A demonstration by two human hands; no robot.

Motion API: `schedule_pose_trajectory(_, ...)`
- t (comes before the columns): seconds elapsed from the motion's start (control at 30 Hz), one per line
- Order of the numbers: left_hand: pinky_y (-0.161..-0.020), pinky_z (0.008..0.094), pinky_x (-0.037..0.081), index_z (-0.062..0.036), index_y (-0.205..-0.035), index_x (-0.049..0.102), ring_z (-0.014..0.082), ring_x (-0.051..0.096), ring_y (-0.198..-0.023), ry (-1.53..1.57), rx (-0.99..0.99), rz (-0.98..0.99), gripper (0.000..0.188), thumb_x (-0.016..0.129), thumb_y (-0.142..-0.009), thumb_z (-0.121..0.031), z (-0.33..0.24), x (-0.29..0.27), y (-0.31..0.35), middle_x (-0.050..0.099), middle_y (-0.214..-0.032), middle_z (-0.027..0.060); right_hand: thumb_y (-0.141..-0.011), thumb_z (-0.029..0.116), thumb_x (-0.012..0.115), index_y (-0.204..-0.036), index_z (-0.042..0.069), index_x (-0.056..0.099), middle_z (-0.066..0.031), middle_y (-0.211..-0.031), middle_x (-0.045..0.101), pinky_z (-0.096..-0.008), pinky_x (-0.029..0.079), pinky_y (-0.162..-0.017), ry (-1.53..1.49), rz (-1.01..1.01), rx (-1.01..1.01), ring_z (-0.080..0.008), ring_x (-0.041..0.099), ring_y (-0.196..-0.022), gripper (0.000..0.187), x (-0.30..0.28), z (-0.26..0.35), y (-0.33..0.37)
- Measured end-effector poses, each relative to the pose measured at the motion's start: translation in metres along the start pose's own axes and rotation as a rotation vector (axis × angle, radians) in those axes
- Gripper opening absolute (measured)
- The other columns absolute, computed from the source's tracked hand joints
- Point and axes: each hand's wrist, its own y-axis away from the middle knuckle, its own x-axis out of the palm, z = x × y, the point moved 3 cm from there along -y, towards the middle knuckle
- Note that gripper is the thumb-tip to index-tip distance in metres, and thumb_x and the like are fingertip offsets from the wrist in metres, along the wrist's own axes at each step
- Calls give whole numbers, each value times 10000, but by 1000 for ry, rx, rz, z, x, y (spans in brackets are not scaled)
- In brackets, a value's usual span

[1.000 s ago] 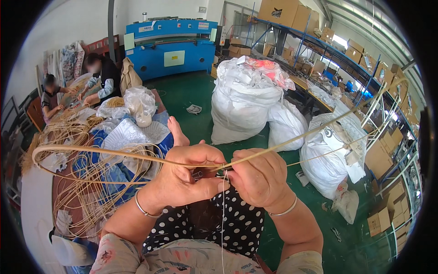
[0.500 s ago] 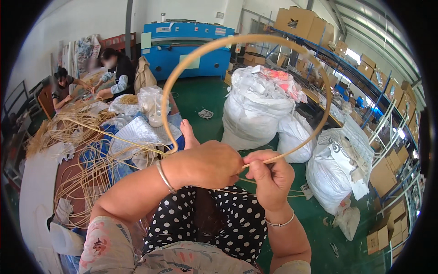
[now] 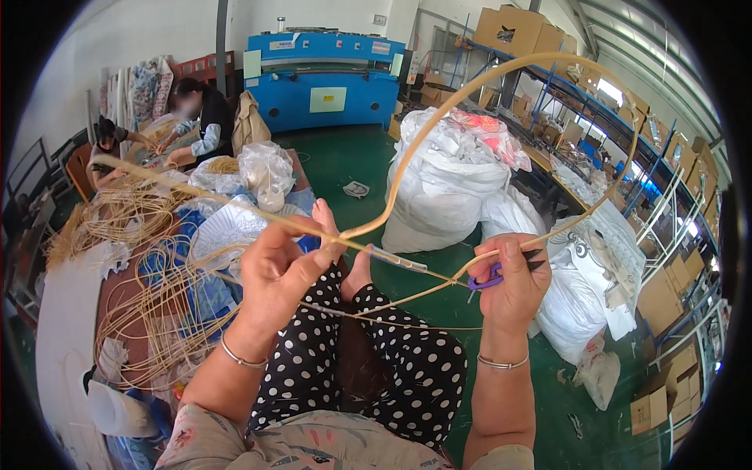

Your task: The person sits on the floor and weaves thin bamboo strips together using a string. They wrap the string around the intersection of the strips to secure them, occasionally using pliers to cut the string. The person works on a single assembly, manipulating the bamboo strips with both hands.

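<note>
A bent hoop of pale rattan-like cane point(image 3: 409, 153) rises in front of me, its two ends crossing low between my hands. My right hand point(image 3: 513, 286) is closed on the hoop's right side and also holds small purple-handled scissors point(image 3: 487, 276) with dark blades. At the lower left of the hoop, the thumb and fingers of my left hand point(image 3: 278, 270) close about the cane where it bends. From there a length of cane point(image 3: 196, 188) reaches out to the upper left. Thinner strands point(image 3: 384, 312) hang across my lap below the hands.
Loose coils of cane point(image 3: 168, 305) cover the low table at left, beside plastic bags point(image 3: 266, 172). Two people work at its far end. Stuffed white sacks point(image 3: 439, 184) stand on the green floor, near shelves of cartons point(image 3: 517, 31). A blue machine point(image 3: 321, 86) stands behind.
My hands have moved apart, the left one leftward and the right one rightward. The hoop has shifted right and lost its round shape. Purple scissors now show in my right hand.
</note>
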Motion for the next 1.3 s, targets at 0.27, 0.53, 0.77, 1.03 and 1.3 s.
schedule_pose_trajectory(0.27,-494,183,410,20,-922,580,70,514,-558,40,29,230,158,612,-790,-62,-20,9,8,601,-747,60,-869,97,516,-816,6,521,-123,-719,607,-187,381,-449,162,-106,43,-106,538,-515,106,-14,3,4)
schedule_pose_trajectory(0.53,-451,259,448,-11,-847,598,179,583,-562,-549,689,518,174,673,-701,-68,-39,28,40,607,-742,75,-755,70,569,-753,-34,544,-155,-666,571,-240,438,-484,268,86,-96,-191,549,-563,108,29,47,47)
schedule_pose_trajectory(0.77,-330,264,364,14,-843,599,150,530,-497,-732,743,1189,269,632,-599,-97,-47,35,84,593,-772,88,-765,65,604,-902,32,580,-101,-842,597,-319,454,-557,-375,1037,223,-256,565,-627,143,51,69,51)
schedule_pose_trajectory(1.03,-326,229,354,10,-894,584,124,505,-454,-618,650,921,262,673,-664,-79,-54,37,66,586,-735,77,-756,58,614,-783,18,594,-88,-739,596,-319,447,-511,-82,899,-11,-248,580,-619,53,43,46,41)
schedule_pose_trajectory(1.3,-332,224,322,20,-968,588,116,478,-448,-649,593,799,333,677,-665,-86,-48,34,66,568,-728,84,-689,-5,630,-839,31,596,-110,-794,600,-307,447,-558,699,1108,175,-236,575,-658,158,42,3,44)
